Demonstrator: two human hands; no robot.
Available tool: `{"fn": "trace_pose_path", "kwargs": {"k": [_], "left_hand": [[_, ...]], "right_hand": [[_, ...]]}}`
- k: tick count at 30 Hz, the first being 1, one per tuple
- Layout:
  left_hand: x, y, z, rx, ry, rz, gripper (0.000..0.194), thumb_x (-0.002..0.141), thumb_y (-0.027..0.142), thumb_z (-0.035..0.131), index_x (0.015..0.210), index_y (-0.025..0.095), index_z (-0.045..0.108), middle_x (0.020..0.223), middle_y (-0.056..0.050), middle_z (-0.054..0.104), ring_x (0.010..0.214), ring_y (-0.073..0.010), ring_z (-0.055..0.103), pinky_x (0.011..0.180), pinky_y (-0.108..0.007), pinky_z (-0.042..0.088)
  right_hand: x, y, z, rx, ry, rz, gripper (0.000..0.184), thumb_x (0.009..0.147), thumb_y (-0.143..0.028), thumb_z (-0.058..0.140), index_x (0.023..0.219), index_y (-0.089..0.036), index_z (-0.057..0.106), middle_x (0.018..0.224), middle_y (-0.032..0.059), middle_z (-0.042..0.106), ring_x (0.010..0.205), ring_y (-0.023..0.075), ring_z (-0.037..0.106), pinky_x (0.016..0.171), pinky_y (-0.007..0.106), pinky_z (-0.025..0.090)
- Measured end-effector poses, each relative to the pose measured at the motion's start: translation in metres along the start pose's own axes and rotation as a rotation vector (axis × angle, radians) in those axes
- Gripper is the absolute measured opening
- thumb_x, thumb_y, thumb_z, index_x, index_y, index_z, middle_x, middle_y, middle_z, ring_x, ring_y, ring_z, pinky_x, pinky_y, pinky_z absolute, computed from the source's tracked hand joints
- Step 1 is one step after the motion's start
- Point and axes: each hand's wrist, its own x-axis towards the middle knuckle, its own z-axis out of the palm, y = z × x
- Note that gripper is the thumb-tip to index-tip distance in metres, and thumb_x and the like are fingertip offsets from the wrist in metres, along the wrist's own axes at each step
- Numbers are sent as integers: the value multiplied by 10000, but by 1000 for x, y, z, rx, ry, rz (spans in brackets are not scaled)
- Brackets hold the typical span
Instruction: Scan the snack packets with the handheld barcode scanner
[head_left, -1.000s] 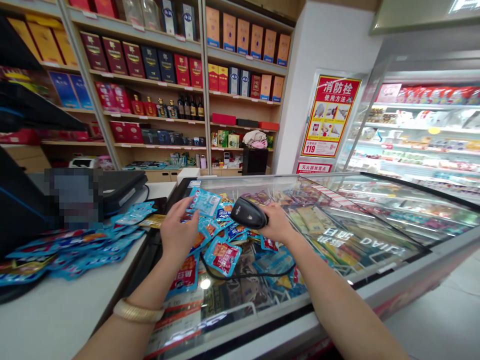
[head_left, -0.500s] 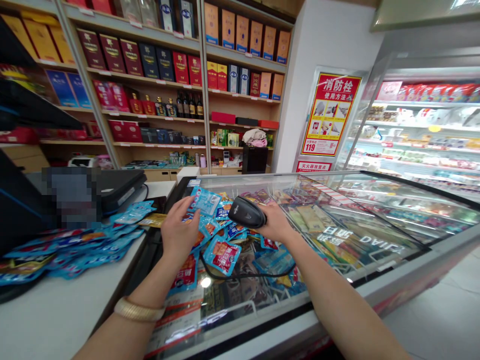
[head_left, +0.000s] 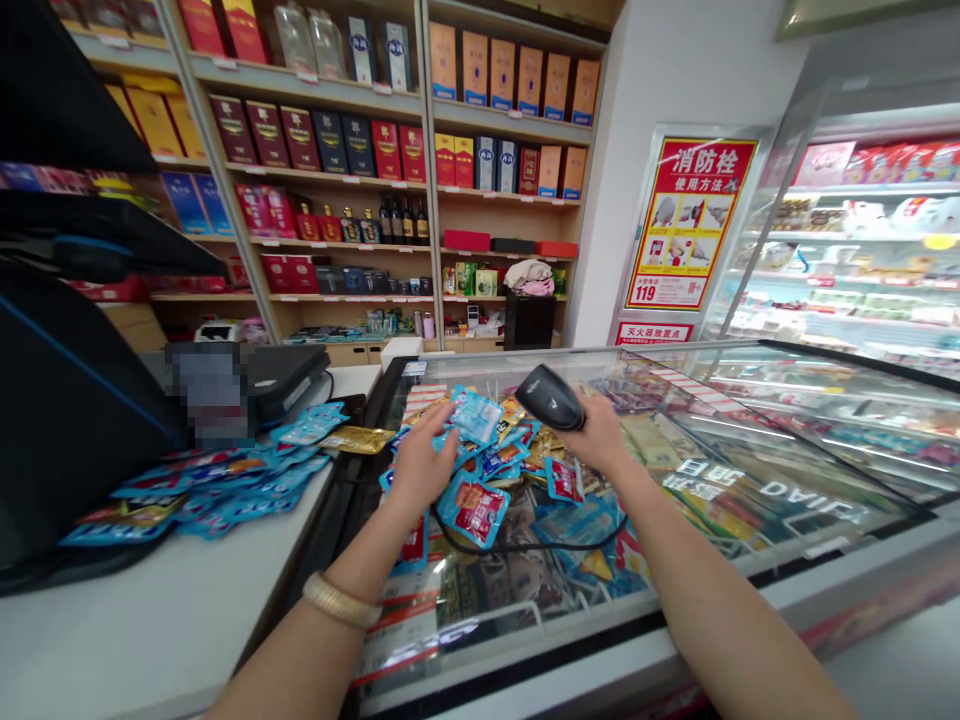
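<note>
My right hand (head_left: 600, 435) grasps the scanner (head_left: 550, 397), now raised a little; my left hand (head_left: 424, 465) pinches 1 blue packet (head_left: 478, 416), shifted rightward above the packet pile (head_left: 501, 461), so both are near.

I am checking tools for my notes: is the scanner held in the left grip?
No, the right grip holds the scanner, while the left grip is at a blue packet.

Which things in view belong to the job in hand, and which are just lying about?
In use:
black scanner, in the right hand
blue packet, in the left hand
likely other loose packets

Just around:
shelved boxes
bottles
wall poster
</note>
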Motion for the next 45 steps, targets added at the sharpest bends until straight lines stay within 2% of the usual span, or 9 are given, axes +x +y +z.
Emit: {"fn": "trace_pose_path", "kwargs": {"k": [5, 9, 13, 18, 22, 28, 36, 39, 45], "left_hand": [[-8, -1, 13, 174, -320, 60, 559, 868, 352, 530, 1403, 193, 507, 1471, -147, 489, 1393, -300, 403, 1135, -538, 325], [-5, -4, -4, 354, -242, -9, 523, 867, 327, 514, 1379, 221, 530, 1466, -132, 494, 1387, -306, 402, 1133, -542, 317], [3, -7, -35, 614, -168, -262, 453, 855, 288, 488, 1272, 175, 623, 1417, -157, 533, 1370, -331, 416, 1129, -519, 319], [6, -19, -56, 788, -315, -523, 561, 853, 293, 460, 1381, 111, 509, 1464, -198, 477, 1398, -357, 364, 1113, -557, 312], [6, -27, -60, 792, -382, -607, 533, 835, 213, 441, 1354, 138, 532, 1456, -168, 495, 1346, -344, 432, 1073, -546, 355], [6, -26, -64, 784, -200, -528, 414, 850, 160, 366, 1087, 177, 704, 1237, -157, 658, 1132, -347, 588, 913, -512, 455], [12, -25, -57, 322, 345, -153, 241, 815, 207, 429, 903, 194, 653, 921, -95, 682, 889, -239, 625, 831, -389, 516], [13, -24, -52, 127, 383, -110, 155, 770, 162, 444, 726, 213, 584, 861, -60, 636, 867, -198, 623, 822, -352, 534], [8, -17, -48, 75, 382, -59, 202, 775, 154, 493, 618, 203, 611, 1164, -78, 575, 1062, -202, 619, 964, -400, 511]], "right_hand": [[-1, 18, 2, -33, 57, 142, 197, 705, -342, 592, 817, -201, 671, 733, 69, 703, 702, 244, 641, 675, 305, 424], [-2, 20, 5, -62, 24, 124, 220, 700, -332, 607, 857, -198, 683, 792, 92, 720, 781, 268, 658, 713, 320, 444], [-2, 18, 8, -92, 13, 83, 298, 709, -367, 634, 946, -196, 692, 812, 89, 728, 786, 273, 656, 719, 322, 440], [-3, 15, 9, -137, -24, 78, 241, 731, -379, 625, 874, -201, 700, 735, 70, 715, 719, 250, 645, 709, 311, 425], [-4, 12, 10, -133, -31, 56, 250, 728, -370, 618, 887, -199, 707, 754, 73, 720, 726, 255, 648, 708, 313, 419], [-5, 8, 10, -110, -62, 46, 229, 727, -355, 600, 862, -199, 701, 752, 74, 730, 687, 237, 653, 666, 295, 403], [-5, 5, 11, -86, -60, 42, 214, 719, -357, 584, 833, -207, 687, 729, 59, 716, 711, 239, 653, 689, 302, 402], [-5, 3, 11, -57, -46, 37, 201, 713, -364, 595, 802, -204, 678, 707, 62, 703, 696, 241, 646, 684, 304, 400], [-4, -7, 7, 122, -64, -27, 150, 714, -322, 618, 783, -199, 668, 704, 49, 700, 689, 218, 639, 701, 294, 425]]}}
